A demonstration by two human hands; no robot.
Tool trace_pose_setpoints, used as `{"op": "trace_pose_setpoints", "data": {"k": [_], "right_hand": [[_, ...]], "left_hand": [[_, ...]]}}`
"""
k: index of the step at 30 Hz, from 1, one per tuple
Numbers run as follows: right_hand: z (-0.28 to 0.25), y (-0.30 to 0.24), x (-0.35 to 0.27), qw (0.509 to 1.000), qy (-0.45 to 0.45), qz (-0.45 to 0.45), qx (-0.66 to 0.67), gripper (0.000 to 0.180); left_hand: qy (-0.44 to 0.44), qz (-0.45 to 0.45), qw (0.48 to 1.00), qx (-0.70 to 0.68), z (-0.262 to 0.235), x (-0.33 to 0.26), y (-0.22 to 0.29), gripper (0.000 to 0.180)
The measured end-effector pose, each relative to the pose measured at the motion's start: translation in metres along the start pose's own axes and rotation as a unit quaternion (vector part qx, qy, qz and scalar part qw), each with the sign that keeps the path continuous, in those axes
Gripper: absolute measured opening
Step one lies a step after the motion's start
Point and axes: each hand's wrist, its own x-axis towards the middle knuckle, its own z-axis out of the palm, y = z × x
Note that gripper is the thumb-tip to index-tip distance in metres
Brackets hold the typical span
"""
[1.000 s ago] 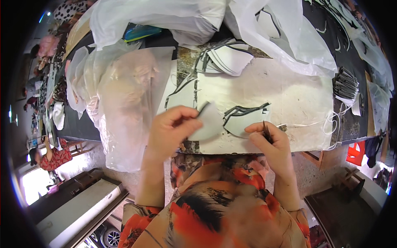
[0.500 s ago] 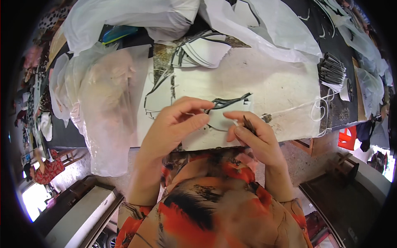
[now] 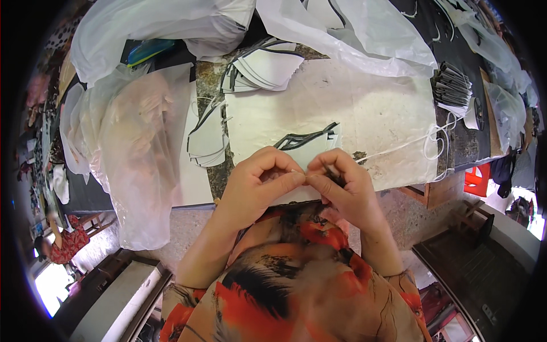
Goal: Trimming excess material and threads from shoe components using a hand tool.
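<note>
A: Moved? Both hands pulled nearer the body, thumbs now meeting; the white piece went out of the left hand [image 3: 259,185].
B: Grips? Left pinches thin white thread [image 3: 393,149]; right hand [image 3: 345,185] pinches a dark tool [image 3: 335,178], near desk [image 3: 370,108] edge.

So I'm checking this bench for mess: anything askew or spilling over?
Mostly orderly. One clear plastic bag sags over the table front edge at the left, and white cord loops loosely near the right edge.

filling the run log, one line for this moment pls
left hand pinching white thread | right hand fingertips meeting it | white piece on table
</note>
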Motion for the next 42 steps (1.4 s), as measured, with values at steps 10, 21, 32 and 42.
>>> {"op": "trace_pose_setpoints", "data": {"k": [10,21,32,42], "right_hand": [[0.005,0.006,0.009,0.984,0.073,-0.103,-0.126,0.008],[0.02,-0.017,0.017,0.985,0.032,-0.056,-0.159,0.014],[0.021,-0.016,0.035,0.96,0.067,-0.053,-0.268,0.017],[0.021,-0.011,0.038,0.945,0.096,-0.094,-0.297,0.017]], "left_hand": [[0.113,0.331,0.814,0.464,-0.007,-0.005,-0.027,0.025],[0.118,0.373,0.782,0.486,-0.007,-0.008,-0.041,0.04],[0.123,0.368,0.782,0.488,-0.006,-0.008,-0.04,0.041],[0.137,0.353,0.782,0.495,-0.003,-0.009,-0.04,0.039]]}}
